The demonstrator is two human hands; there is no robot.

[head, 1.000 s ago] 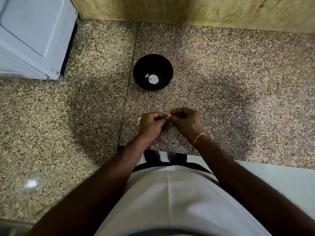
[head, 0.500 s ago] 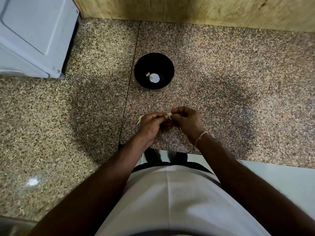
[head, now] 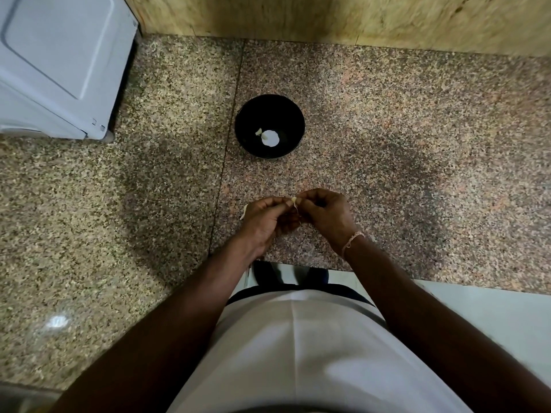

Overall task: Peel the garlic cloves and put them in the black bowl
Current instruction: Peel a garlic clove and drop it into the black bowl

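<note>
Head view only. Left hand [head: 262, 222] and right hand [head: 326, 213] meet fingertip to fingertip over the counter [head: 387, 150], close to its near edge. Both have fingers curled in tight — each pinches the same small garlic clove [head: 293, 200], a pale bit showing just between the thumbs and forefingers. A thin strand of skin hangs down from the clove between the two hands. A pale strip of peel [head: 244, 210] sticks out at the far left side of the left hand; can't tell if it is gripped or just caught behind the fingers.

Pose: both wrists come in from the near edge, forearms angled toward each other, knuckles up, backs of the hands facing the camera. The right wrist wears a thin pale bracelet [head: 351, 238].

Black bowl [head: 253, 114] sits on the counter farther in, toward the back wall, well apart from the hands and slightly left of them. Inside lies a white round piece [head: 270, 138] with a smaller yellowish piece [head: 258, 132] touching its left side — too small to tell peeled clove from skin.

White appliance [head: 59, 64] at the counter's far left corner. No readable writing or labels anywhere.
</note>
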